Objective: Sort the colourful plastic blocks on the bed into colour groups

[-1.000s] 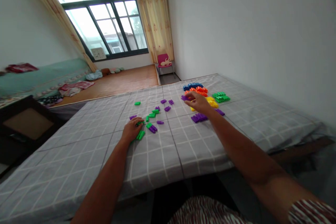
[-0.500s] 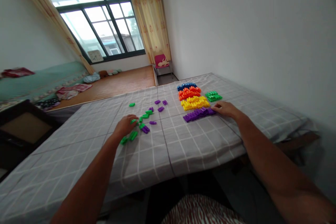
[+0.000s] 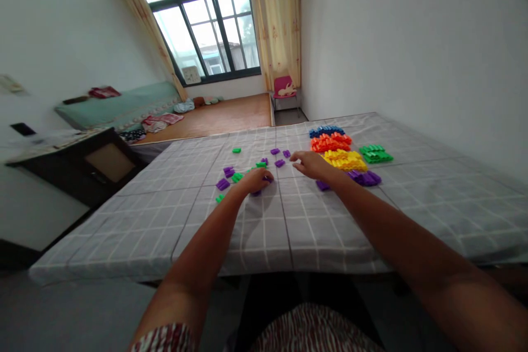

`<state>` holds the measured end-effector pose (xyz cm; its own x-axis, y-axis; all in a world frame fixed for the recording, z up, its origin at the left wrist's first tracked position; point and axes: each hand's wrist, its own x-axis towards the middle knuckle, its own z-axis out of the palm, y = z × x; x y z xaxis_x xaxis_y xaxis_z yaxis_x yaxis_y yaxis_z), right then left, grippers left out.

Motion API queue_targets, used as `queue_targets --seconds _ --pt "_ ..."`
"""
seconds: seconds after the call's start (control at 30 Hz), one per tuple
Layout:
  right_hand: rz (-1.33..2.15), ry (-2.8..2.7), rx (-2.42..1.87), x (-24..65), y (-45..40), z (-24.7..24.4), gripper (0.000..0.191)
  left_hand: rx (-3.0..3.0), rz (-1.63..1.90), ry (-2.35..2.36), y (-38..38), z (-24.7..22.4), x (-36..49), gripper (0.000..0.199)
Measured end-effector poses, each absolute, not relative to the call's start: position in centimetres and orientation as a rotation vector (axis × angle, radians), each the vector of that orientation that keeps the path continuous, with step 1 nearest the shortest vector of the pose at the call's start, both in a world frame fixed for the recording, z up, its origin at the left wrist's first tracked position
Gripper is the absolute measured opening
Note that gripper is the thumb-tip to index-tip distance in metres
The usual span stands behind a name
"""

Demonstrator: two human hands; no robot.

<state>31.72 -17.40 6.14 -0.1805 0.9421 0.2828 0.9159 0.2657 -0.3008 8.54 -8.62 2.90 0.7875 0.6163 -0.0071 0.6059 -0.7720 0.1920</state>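
On the checked cloth, my left hand (image 3: 256, 180) is closed at a purple piece (image 3: 269, 179), with its fingertips on it. Scattered purple pieces (image 3: 223, 184) and green pieces (image 3: 236, 177) lie around and left of that hand. My right hand (image 3: 307, 163) hovers above the cloth right of the loose pieces, fingers apart and nothing visible in them. Rows of blue (image 3: 326, 131), orange (image 3: 330, 142), yellow (image 3: 345, 160) and purple pieces (image 3: 365, 178) lie at the right, the purple row partly behind my right forearm. A green group (image 3: 375, 154) sits beside them.
The table (image 3: 322, 236) carries a grey checked cloth and its front edge is close to my body. A dark cabinet (image 3: 78, 170) stands at the left. Beyond the table are a wooden platform (image 3: 235, 115), a pink chair (image 3: 284, 88) and a white wall (image 3: 404, 38) at the right.
The view has turned left. My right hand has left the purple row and moved left toward the loose pieces. My left hand has shifted right, from green pieces to a purple one.
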Motion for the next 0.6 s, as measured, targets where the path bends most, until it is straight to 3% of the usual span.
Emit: queue_targets --seconds 0.2,0.4,0.6 --pt "0.12 -2.109 -1.921 27.5 -10.5 3.1 0.042 2.808 0.418 1.298 -9.5 0.9 9.2 0.027" --pt "0.012 -2.063 -1.768 26.4 -8.7 -1.1 0.029 2.798 0.475 1.29 -10.5 0.6 8.8 0.027" --pt "0.041 -1.928 -1.636 26.7 -9.1 -1.6 0.031 2.773 0.435 1.276 -10.1 0.8 8.7 0.025"
